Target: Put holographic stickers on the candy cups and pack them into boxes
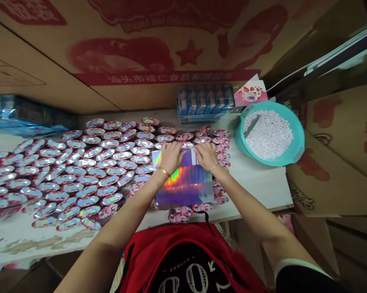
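Observation:
A shiny holographic sheet (pixel 183 191) with rainbow glare lies over the small packs in front of me. My left hand (pixel 172 156) is on its far edge, fingers bent over it and the thumb towards the middle. On the right part of the same edge, my right hand (pixel 206 156) has its fingers curled over, thumb pointing inward. A small white strip (pixel 193 156) shows on the sheet beside the right thumb. Both hands' fingertips are partly hidden. Around the sheet stand many oval, silver-topped packs with red sides (pixel 87 190); some near it show pink round parts (pixel 221 148).
A turquoise basin (pixel 299 138) full of small white pieces (pixel 271 136), with a grey scoop-like tool (pixel 252 126), stands at the right. Behind are blue display boxes (pixel 205 103) and a pink strawberry-print card (pixel 250 93). Large cartons (pixel 159 93) wall the back of the white table (pixel 262 187).

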### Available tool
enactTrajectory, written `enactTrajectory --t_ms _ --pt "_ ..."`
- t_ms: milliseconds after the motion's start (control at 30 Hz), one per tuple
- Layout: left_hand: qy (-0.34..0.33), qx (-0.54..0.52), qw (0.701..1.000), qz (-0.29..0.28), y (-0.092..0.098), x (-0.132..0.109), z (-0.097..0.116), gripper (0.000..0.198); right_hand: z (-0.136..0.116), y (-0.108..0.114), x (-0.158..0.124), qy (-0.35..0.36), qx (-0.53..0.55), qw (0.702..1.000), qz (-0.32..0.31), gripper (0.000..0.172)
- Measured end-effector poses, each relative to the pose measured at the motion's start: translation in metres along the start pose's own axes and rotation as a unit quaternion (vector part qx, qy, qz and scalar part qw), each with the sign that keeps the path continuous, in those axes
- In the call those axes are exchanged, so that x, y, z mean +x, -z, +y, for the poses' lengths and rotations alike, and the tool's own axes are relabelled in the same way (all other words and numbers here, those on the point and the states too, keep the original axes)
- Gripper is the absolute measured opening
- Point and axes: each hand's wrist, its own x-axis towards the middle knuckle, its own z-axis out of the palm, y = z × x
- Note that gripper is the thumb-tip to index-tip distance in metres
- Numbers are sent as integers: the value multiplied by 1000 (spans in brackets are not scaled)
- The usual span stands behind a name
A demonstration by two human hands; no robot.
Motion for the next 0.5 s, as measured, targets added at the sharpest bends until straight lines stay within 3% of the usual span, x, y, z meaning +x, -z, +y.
enactTrajectory --t_ms 233,367,500 --pt "-59 21 996 61 -6 -5 15 25 -1 -2 15 -48 85 994 -48 27" --pt "-81 -2 994 70 -9 -34 26 16 8 -3 19 -73 102 990 -61 25" --pt "-101 -123 984 77 0 -58 30 15 13 -2 19 -81 87 991 -60 25"
